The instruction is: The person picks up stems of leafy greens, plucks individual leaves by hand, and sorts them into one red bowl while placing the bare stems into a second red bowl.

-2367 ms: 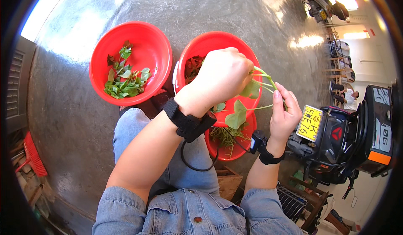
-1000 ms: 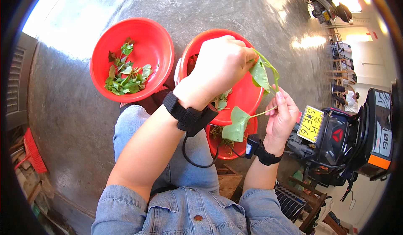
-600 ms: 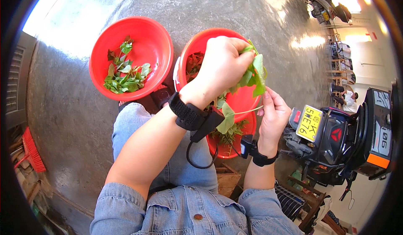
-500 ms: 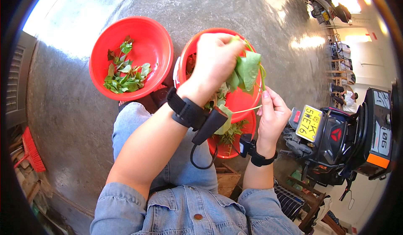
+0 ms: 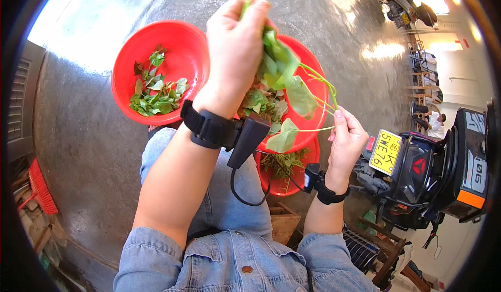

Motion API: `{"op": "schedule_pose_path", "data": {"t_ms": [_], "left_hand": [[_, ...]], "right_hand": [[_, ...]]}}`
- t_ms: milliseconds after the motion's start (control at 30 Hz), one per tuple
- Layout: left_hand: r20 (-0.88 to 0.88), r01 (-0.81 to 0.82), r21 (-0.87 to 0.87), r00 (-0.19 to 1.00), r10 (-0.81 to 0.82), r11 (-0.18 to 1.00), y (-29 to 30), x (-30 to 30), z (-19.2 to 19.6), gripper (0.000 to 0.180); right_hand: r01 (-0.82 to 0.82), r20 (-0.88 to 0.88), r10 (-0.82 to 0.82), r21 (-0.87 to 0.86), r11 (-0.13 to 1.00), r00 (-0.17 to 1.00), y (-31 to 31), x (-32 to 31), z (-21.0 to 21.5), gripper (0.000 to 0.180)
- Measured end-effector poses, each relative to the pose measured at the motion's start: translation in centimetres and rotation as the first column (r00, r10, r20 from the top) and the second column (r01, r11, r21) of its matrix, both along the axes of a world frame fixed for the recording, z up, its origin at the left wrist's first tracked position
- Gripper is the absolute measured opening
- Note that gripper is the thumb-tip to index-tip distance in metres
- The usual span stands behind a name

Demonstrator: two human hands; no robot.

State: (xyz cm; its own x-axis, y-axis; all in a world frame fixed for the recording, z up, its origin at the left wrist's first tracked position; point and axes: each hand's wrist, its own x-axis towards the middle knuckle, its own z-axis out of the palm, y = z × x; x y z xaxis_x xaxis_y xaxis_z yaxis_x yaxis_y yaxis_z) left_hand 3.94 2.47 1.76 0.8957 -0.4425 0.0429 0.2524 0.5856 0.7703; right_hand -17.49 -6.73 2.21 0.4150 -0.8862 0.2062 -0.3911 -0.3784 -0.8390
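Observation:
My left hand is closed around the leafy end of a green vine, lifted over the middle red basin. My right hand pinches the thin stems at the vine's other end, to the right of that basin. Between my hands the stems stretch, with broad leaves hanging from them. Picked leaves lie inside the middle basin, partly hidden by my left wrist. At left, another red basin holds a small heap of green leaves.
Below the middle basin, a third red basin contains thin green stems. A wooden crate stands by my leg. To the right is a parked motorbike; a red broom lies far left. A person sits in the background.
My left hand has moved up and left with the leafy end, drawing the vine longer between my hands. My right hand has shifted slightly right, still pinching the stems.

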Motion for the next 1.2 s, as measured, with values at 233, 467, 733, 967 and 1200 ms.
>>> {"op": "schedule_pose_path", "data": {"t_ms": [233, 467, 733, 967, 1200], "left_hand": [[0.85, -0.191, 0.511, 0.262, -0.458, 0.838, -1.1, -4.5, -1.1, 0.012], [0.939, -0.273, 0.335, 0.172, -0.296, 0.902, -1.6, -5.1, -1.2, 0.016], [0.943, -0.29, 0.315, -0.008, -0.332, 0.904, -1.7, -5.4, -1.4, 0.01], [0.923, -0.283, 0.383, 0.085, -0.375, 0.879, -1.9, -5.6, -1.6, 0.013], [0.679, 0.042, 0.536, 0.572, -0.46, 0.843, -2.3, -6.3, -1.0, 0.015]], "right_hand": [[0.013, -0.097, -0.03, -0.168, 0.986, 0.995, 0.8, 1.4, 0.9, 0.018], [-0.042, -0.131, 0.018, -0.182, 0.982, 0.991, 1.2, 2.2, 1.7, 0.017], [-0.014, -0.068, 0.016, 0.029, 0.999, 0.998, 1.2, 2.4, 1.7, 0.017], [-0.035, -0.03, 0.037, 0.067, 0.997, 0.999, 1.2, 2.6, 1.7, 0.018], [-0.002, -0.074, -0.003, -0.066, 0.998, 0.997, 1.6, 2.9, 1.4, 0.019]]}}
